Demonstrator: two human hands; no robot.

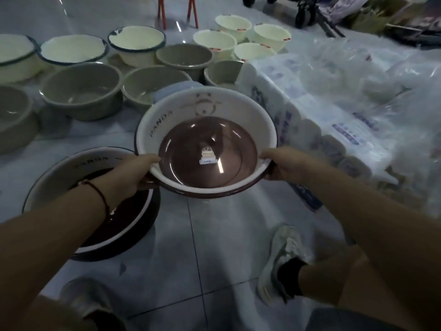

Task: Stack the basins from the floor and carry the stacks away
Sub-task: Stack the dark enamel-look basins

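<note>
Left hand [133, 173] and right hand [281, 163] each curl round rim of panda basin [205, 130], thumbs on top, other fingers hidden under. Basin held up over floor [214, 235], open side up, tipped a bit toward person. Wall reads "PANDA"; small sticker in brown bottom too blurry to read. Second basin [59, 170] partly hidden behind left arm, on floor. Grey basins [83, 91] behind, one cut off at left edge.
</note>
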